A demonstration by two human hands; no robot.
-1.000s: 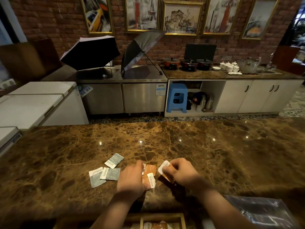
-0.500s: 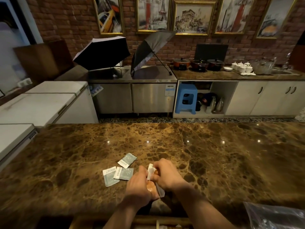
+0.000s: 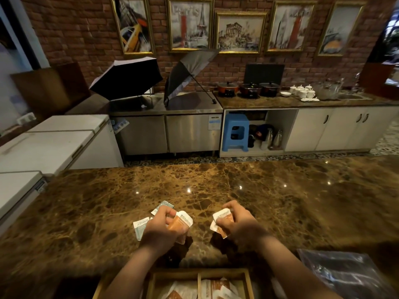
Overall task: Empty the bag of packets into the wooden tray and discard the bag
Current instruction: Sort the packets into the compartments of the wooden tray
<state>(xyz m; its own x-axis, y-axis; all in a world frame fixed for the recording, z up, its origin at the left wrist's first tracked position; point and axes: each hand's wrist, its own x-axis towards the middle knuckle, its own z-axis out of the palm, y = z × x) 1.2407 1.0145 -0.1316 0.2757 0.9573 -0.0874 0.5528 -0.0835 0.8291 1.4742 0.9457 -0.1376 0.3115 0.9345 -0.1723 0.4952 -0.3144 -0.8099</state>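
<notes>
Orange-and-white foil packets [image 3: 181,223]: some pinched in left hand [image 3: 160,230], others [image 3: 222,221] clasped in right hand [image 3: 239,225], above brown marble counter [image 3: 280,201]; divided wooden tray [image 3: 200,281] nearer.

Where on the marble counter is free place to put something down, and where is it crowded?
Free: the whole far counter beyond both hands, and right of the right hand above the plastic bag. Crowded: blue packets beside the left hand, and the wooden tray at the near edge.
</notes>
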